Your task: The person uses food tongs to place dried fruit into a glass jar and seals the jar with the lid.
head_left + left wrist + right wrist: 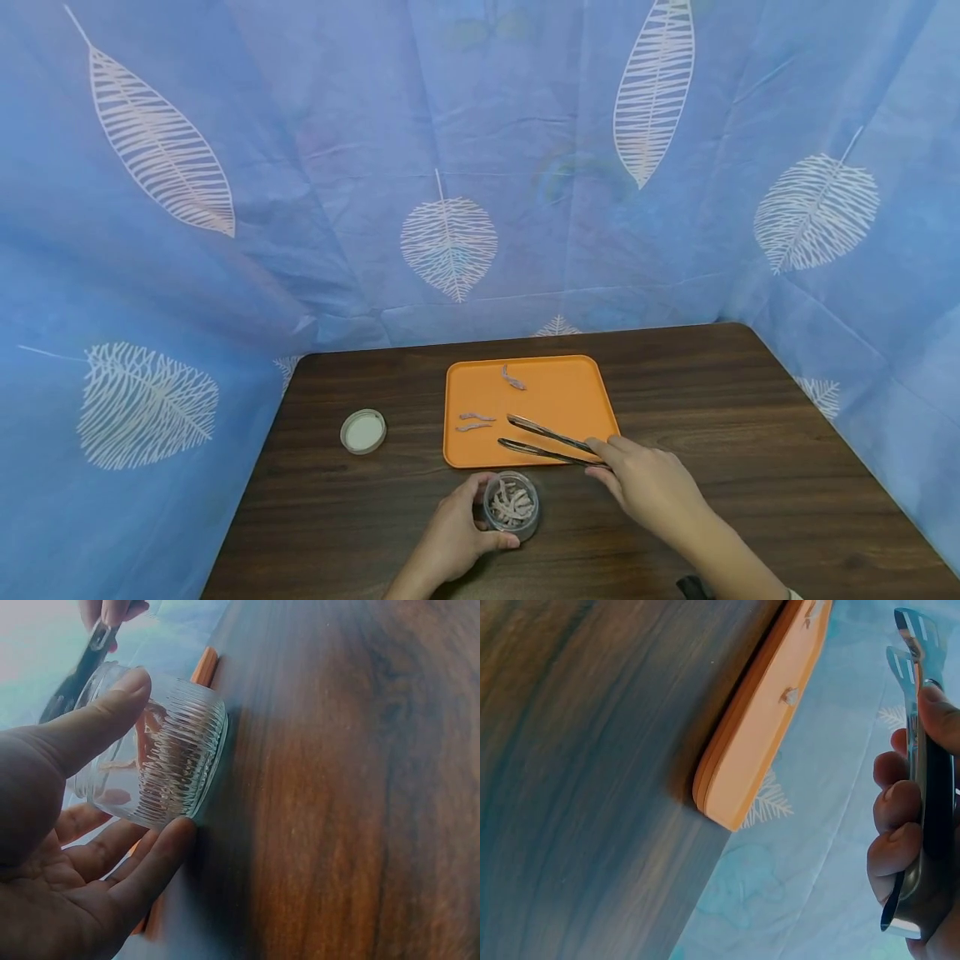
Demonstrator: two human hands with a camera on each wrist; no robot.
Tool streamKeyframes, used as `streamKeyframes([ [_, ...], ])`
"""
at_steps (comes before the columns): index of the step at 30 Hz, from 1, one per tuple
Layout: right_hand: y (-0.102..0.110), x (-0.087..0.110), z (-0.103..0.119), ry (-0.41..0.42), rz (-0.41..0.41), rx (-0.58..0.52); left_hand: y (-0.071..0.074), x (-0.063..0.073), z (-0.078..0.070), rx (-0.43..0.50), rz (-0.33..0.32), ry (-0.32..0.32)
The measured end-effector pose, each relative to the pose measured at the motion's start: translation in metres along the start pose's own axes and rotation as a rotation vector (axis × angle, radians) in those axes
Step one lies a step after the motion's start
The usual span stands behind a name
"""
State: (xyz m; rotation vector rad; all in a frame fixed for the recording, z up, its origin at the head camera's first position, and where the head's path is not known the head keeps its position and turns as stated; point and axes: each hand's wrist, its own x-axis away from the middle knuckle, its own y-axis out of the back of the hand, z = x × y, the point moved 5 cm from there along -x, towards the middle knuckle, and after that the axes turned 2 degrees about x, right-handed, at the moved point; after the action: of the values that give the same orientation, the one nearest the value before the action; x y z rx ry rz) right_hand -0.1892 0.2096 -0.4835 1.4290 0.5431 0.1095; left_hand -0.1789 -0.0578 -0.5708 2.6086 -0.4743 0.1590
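Note:
My left hand [459, 527] holds a small clear jar [169, 750], thumb on one side and fingers round the other. Pale dried strips [512, 503] fill part of the open jar, which is ribbed near its base. My right hand [648, 483] grips metal tongs [922, 787] with dark handles. The two tong arms stand apart over the near edge of an orange tray [555, 387], nothing between their tips. On that tray lie two strips [475, 422] side by side at the left, and another piece [513, 379] farther back.
A round lid [363, 432] lies on the dark wooden table [322, 517], left of the tray. Behind the table and along both sides hangs a blue cloth [337, 125] with white leaf prints. A small black object [693, 587] shows at the near edge by my right forearm.

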Motion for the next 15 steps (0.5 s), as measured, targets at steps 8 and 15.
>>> streamKeyframes([
  [8, -0.016, -0.017, 0.005, -0.003, 0.065, 0.016, -0.001, 0.001, 0.000, 0.013, 0.008, -0.003],
  [15, -0.027, -0.031, 0.011, -0.004, 0.064, 0.034, 0.000, 0.001, 0.000, 0.007, 0.006, -0.025],
])
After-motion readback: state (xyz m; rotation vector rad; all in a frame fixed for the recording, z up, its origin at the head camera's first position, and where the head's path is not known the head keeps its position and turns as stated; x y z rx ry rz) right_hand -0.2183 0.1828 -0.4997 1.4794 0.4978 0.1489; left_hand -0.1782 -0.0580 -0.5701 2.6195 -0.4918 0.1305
